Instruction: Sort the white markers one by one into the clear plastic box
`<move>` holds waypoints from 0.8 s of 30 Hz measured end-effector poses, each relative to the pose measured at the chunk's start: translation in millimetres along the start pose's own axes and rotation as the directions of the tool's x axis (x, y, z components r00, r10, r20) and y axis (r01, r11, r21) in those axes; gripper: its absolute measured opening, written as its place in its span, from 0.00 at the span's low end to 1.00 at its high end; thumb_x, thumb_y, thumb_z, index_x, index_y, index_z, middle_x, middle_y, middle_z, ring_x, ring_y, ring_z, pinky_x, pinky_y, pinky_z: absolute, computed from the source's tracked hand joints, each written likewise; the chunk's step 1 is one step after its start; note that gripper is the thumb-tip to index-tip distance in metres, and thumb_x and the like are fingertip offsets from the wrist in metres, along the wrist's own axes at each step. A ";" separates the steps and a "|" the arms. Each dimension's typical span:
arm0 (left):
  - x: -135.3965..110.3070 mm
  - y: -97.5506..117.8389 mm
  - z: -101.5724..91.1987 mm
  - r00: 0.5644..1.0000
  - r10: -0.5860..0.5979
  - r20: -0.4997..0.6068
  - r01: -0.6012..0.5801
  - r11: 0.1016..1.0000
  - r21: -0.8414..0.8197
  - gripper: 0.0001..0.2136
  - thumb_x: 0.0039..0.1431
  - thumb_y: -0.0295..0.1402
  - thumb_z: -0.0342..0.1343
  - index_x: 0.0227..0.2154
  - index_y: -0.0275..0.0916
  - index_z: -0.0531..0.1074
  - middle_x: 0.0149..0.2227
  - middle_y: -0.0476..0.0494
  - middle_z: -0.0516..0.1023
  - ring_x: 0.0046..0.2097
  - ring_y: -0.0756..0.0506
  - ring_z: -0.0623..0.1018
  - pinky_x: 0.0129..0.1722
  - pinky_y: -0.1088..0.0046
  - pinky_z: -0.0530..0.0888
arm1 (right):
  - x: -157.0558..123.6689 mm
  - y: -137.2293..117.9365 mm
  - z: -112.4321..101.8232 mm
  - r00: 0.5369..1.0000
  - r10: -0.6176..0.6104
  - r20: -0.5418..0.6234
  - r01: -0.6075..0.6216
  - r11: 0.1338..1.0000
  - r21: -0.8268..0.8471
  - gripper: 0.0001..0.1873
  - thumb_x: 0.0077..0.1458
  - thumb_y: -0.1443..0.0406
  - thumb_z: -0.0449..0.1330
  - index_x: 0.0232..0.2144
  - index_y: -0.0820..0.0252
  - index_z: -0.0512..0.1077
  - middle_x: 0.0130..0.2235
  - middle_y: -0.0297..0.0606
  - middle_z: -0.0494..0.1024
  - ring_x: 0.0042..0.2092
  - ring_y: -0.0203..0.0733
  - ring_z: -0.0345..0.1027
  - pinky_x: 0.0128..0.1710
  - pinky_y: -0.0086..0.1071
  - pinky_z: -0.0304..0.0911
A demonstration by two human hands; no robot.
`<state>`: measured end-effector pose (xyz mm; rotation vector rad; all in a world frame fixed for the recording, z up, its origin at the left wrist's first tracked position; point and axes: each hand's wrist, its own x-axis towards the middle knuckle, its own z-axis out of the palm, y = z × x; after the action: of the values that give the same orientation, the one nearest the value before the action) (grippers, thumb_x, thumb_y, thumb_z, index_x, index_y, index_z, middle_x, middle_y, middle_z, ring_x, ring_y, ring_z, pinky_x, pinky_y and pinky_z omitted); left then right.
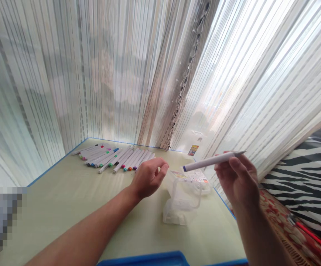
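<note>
My right hand point(239, 177) is closed around a white marker point(212, 161) with a dark blue cap end, held level above the table's right side. My left hand point(149, 176) hovers over the table with its fingers curled loosely and nothing in them, just left of a clear plastic marker case point(181, 201). The case lies open on the pale table point(66, 199), between my two hands. A row of several white markers with coloured caps point(113, 157) lies at the far side of the table, beyond my left hand.
Sheer striped curtains point(121, 74) hang close around the table's back and sides. A zebra-print fabric point(307, 177) and a red patterned cloth point(282, 225) lie to the right. A blue edge point(149, 258) shows at the table's near rim.
</note>
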<state>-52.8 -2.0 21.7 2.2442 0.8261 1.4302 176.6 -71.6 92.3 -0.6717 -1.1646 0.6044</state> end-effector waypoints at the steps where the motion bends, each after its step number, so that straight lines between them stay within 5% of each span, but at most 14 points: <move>1: 0.1 -0.1 -0.1 1.000 -0.002 0.003 0.002 1.000 -0.002 0.15 0.68 0.37 0.46 0.32 0.38 0.75 0.28 0.47 0.77 0.25 0.50 0.70 0.28 0.74 0.66 | -9.4 -8.5 -3.6 0.999 -0.051 0.017 0.052 0.998 -0.046 0.09 0.49 0.60 0.72 0.34 0.53 0.81 0.28 0.36 0.81 0.23 0.37 0.71 0.16 0.28 0.59; 7: 0.2 1.0 -2.0 1.000 0.024 0.001 -0.023 0.998 -0.065 0.15 0.66 0.39 0.47 0.33 0.37 0.76 0.29 0.46 0.78 0.28 0.49 0.73 0.30 0.73 0.68 | -64.8 -37.5 -16.3 0.970 -0.206 0.128 0.241 0.874 -0.421 0.10 0.50 0.65 0.71 0.38 0.52 0.81 0.30 0.40 0.83 0.23 0.44 0.74 0.19 0.36 0.69; 11: -0.6 2.9 -3.2 0.998 0.055 0.007 -0.054 0.992 -0.118 0.16 0.65 0.41 0.49 0.35 0.36 0.76 0.28 0.46 0.78 0.25 0.50 0.71 0.28 0.74 0.67 | -84.8 -33.0 -12.5 0.926 -0.247 0.286 0.377 0.654 -0.655 0.14 0.49 0.69 0.71 0.39 0.50 0.80 0.33 0.39 0.84 0.27 0.47 0.78 0.26 0.39 0.74; 16: -2.3 7.2 -4.0 0.994 0.089 0.060 -0.079 0.984 -0.162 0.17 0.64 0.42 0.50 0.40 0.35 0.78 0.21 0.51 0.72 0.22 0.52 0.68 0.27 0.75 0.66 | -92.0 -15.4 3.9 0.836 -0.309 0.455 0.548 0.404 -0.732 0.15 0.50 0.71 0.70 0.41 0.49 0.79 0.29 0.31 0.83 0.22 0.36 0.73 0.24 0.31 0.70; 24: -4.6 13.4 -3.4 0.980 0.148 0.129 -0.129 0.981 -0.144 0.16 0.62 0.40 0.54 0.43 0.35 0.79 0.21 0.50 0.74 0.21 0.52 0.68 0.26 0.76 0.67 | -98.7 5.4 22.8 0.803 -0.219 0.553 0.593 0.377 -0.711 0.12 0.56 0.69 0.67 0.43 0.54 0.76 0.35 0.34 0.85 0.20 0.33 0.72 0.25 0.29 0.66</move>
<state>-53.6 -15.3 27.7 2.3052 0.5214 1.3270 126.3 -136.8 33.0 -1.0836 -1.9648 -0.4278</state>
